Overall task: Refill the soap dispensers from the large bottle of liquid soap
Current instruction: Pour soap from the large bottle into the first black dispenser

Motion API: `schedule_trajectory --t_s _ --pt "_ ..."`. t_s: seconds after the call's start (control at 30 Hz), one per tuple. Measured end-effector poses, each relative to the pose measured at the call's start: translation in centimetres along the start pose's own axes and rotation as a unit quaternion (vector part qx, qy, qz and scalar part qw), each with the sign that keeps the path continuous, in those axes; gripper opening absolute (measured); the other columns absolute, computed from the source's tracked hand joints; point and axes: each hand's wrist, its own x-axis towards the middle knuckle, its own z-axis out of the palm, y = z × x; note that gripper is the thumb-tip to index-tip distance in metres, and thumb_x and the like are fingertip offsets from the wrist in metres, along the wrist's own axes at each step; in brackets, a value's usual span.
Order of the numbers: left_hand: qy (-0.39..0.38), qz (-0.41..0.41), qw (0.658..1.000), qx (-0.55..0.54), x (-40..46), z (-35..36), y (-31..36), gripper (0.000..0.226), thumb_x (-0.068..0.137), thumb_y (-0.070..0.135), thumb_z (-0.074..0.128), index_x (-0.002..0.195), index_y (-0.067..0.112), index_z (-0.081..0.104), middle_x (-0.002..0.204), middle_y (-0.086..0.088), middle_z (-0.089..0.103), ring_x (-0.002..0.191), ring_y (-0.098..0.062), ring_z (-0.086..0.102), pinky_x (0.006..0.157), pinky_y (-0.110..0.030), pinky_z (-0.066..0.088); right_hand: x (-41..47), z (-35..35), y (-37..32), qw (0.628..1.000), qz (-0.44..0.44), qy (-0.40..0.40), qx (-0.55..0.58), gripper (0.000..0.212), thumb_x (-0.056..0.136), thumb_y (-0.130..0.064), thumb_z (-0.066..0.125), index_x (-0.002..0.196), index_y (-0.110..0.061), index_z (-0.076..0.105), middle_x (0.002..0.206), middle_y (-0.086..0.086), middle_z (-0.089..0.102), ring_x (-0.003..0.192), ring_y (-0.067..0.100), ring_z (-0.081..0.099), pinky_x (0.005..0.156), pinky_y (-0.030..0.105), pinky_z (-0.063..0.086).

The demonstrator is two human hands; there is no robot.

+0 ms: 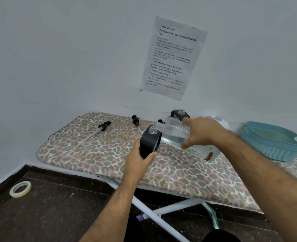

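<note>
My left hand (138,160) grips a black soap dispenser (148,143) with an open clear neck, tilted to the right above the ironing board (95,154). My right hand (201,132) holds a clear plastic bottle (173,131) of clear liquid tipped on its side, its threaded mouth right at the dispenser's neck. A second black dispenser (177,114) with an open neck stands behind at the wall. Two black pump heads with tubes, the left pump head (101,129) and the middle pump head (135,120), lie on the board; a third black cap (160,121) shows behind the bottle.
A teal plastic basket (273,141) sits at the board's right end. A white jug (220,121) stands partly hidden behind my right hand. A printed sheet (173,58) hangs on the wall. A tape roll (20,188) lies on the dark floor at the left.
</note>
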Motion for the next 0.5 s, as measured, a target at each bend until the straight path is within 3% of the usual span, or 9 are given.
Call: schedule_trajectory --t_s 0.23,0.4,0.5 --pt "-0.002 -0.003 1.0 -0.001 -0.02 -0.03 -0.05 0.065 0.085 0.038 0.075 0.142 0.029 0.045 0.126 0.017 0.061 0.114 -0.001 0.058 0.099 -0.027 0.049 0.15 -0.02 0.03 1.0 0.002 -0.002 -0.001 0.079 0.064 -0.064 0.077 0.127 -0.029 0.045 0.093 -0.009 0.056 0.088 0.018 0.056 0.072 0.034 0.049" --pt "-0.005 0.006 1.0 0.002 -0.08 -0.06 0.14 0.064 0.085 0.041 0.074 0.14 0.032 0.044 0.124 0.022 0.059 0.115 0.001 0.056 0.095 -0.018 0.044 0.12 -0.07 -0.01 1.0 0.002 -0.004 -0.005 0.078 0.064 -0.064 0.077 0.126 -0.028 0.046 0.095 -0.009 0.054 0.09 0.018 0.052 0.073 0.034 0.046" --pt "-0.006 0.003 1.0 0.001 0.0 -0.03 -0.06 0.063 0.084 0.042 0.074 0.139 0.031 0.045 0.125 0.02 0.06 0.115 -0.001 0.057 0.099 -0.028 0.048 0.09 -0.14 0.0 1.0 0.002 -0.006 -0.006 0.079 0.064 -0.065 0.077 0.126 -0.028 0.046 0.096 -0.009 0.054 0.091 0.018 0.052 0.075 0.034 0.048"
